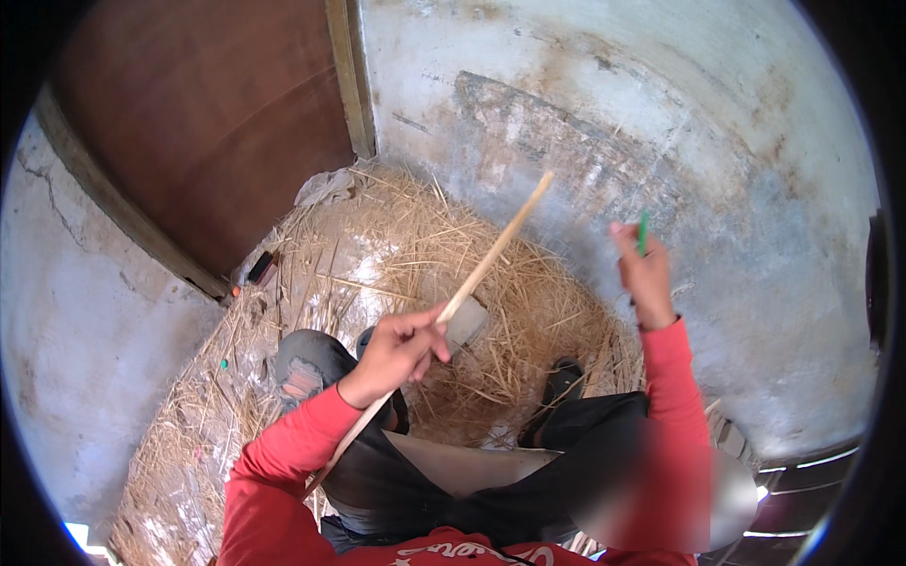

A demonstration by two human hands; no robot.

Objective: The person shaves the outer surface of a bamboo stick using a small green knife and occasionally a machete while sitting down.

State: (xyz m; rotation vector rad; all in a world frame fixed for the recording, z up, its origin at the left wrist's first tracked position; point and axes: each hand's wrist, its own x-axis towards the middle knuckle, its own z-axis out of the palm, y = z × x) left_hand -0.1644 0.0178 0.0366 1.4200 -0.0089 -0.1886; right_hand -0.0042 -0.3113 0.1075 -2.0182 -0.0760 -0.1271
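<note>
Left grip (396,354) pinches a long wooden stick (472,278) running through it; right grip (644,274), well apart, pinches a green pencil (643,231).

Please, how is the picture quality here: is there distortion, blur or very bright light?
Head view: fisheye bends the door frame and darkens the corners; a smeared blur patch covers the lower right; the left hand with the stick is sharp; light is soft daylight, white glare at the lower edges.

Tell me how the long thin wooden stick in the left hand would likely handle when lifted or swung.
The stick looks straight and unbent though the left hand grips it only near the middle, so it is probably stiff. Being so slender, it seems light and might snap under force. Dropped on the straw, it would likely settle, not roll.
</note>
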